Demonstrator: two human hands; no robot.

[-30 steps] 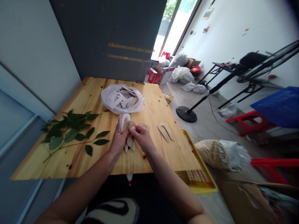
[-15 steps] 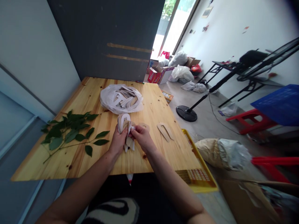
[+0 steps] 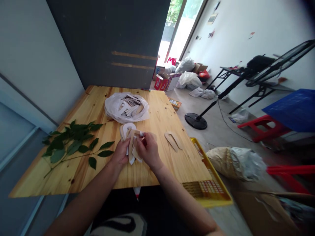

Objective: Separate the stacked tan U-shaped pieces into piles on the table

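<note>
My left hand [image 3: 120,153] is closed round a stack of beige U-shaped cardboard cutouts [image 3: 127,131], held just above the wooden table [image 3: 81,167]. My right hand [image 3: 148,149] pinches one cutout at the front of that stack, its fingers pressed together on the piece. Two more cutouts [image 3: 173,140] lie flat on the table to the right of my hands. Further back sits a white plastic bag [image 3: 126,107] holding several more of the same pieces.
A leafy green branch [image 3: 71,141] lies on the table's left side. A yellow plastic crate [image 3: 209,183] stands against the table's right edge. On the floor to the right are a fan stand [image 3: 196,120], red stools, sacks and boxes.
The stack in my left hand has tipped lower and to the left. My right hand has shifted its pinch on the front cutout. The view has tilted slightly.
</note>
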